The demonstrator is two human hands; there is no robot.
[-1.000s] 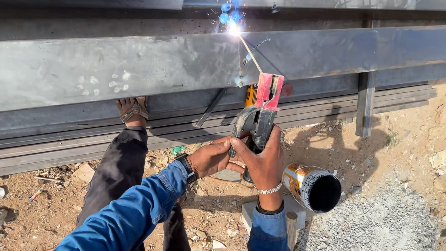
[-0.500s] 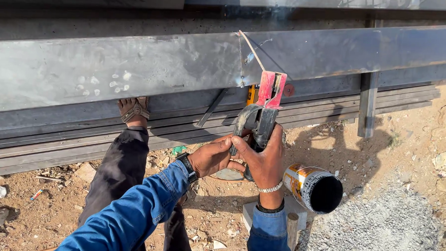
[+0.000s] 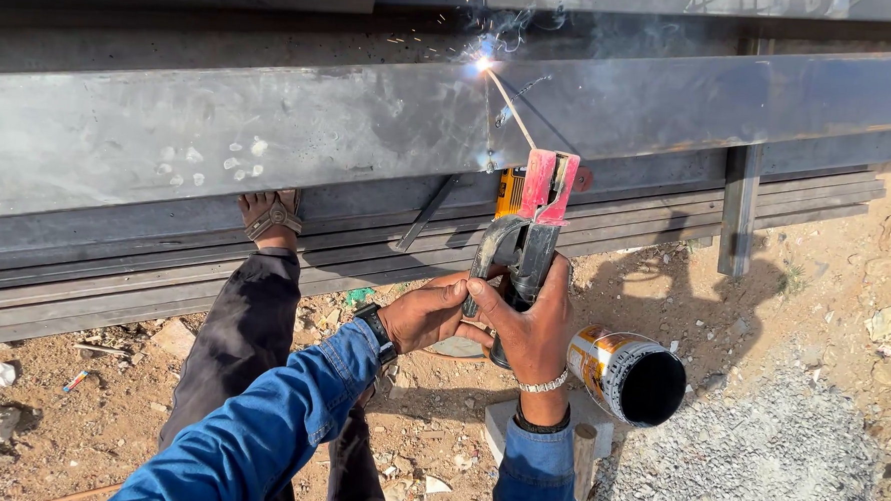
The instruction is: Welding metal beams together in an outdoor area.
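1. An outdoor work site is shown: reddish sandy ground strewn with stones and scraps, with a patch of grey gravel at 5 o'clock.
2. A long grey steel beam runs across the upper half of the view, dull and streaked, with white chalk dabs at 10 o'clock; flat steel strips are stacked below it.
3. A red-jawed electrode holder is gripped by the right hand, fingers wrapped closed around its dark handle; the left hand is cupped against the same handle as support.
4. The thin welding rod slants up to 12 o'clock, where its tip meets the beam's top edge in a bright arc with sparks and smoke.
5. Both hands are bare; burns from spatter could be judged likely, since sparks fly just above them.
6. A sandalled foot rests on the strips beneath the arc, so falling slag could reach it.
7. The rod could stick or wander if the slanted angle is lost, leaving an uneven bead.
8. A glossy cylindrical can lies on its side at 4 o'clock, near the hands, where it could be knocked.
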